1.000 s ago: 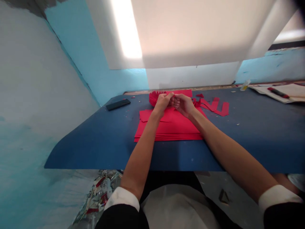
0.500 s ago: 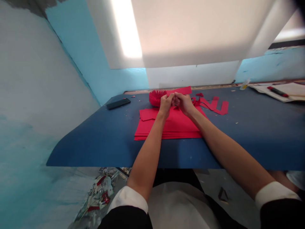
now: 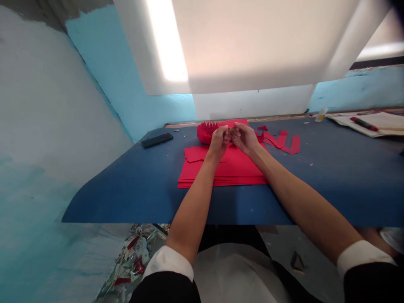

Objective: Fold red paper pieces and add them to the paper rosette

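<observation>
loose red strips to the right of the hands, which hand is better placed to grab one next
Probably the right hand: it is nearer the loose red strips, while the left hand sits on its far side. What either hand pinches is unclear.

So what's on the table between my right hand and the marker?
Mainly red paper strips, then a small bottle nearer the marker, in the head view.
</observation>
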The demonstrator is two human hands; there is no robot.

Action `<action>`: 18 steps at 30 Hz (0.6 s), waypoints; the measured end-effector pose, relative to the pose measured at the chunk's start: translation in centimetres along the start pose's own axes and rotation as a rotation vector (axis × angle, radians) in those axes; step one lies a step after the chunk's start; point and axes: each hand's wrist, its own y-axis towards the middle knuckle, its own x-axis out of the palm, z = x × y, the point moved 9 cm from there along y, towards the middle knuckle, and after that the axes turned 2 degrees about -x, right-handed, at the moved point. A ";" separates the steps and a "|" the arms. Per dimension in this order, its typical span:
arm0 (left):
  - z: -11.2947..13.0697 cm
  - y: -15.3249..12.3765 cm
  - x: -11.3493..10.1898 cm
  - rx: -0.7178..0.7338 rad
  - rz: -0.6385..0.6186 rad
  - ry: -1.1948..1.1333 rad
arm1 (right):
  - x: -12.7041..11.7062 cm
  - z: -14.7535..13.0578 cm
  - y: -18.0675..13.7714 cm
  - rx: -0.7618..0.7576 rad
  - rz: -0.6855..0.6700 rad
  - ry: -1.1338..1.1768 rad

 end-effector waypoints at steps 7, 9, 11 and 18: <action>-0.2 -0.4 0.3 -0.059 -0.008 -0.070 | -0.6 -0.3 0.0 0.009 0.088 0.141; 0.0 -0.6 0.4 -0.069 -0.021 -0.098 | -0.6 -0.3 -0.1 0.014 0.113 0.189; 0.1 -0.7 0.5 -0.075 -0.042 -0.128 | -0.8 -0.3 -0.1 0.014 0.142 0.244; 0.5 -1.0 0.5 -0.053 -0.090 -0.214 | -1.3 -0.2 -0.1 0.017 0.198 0.385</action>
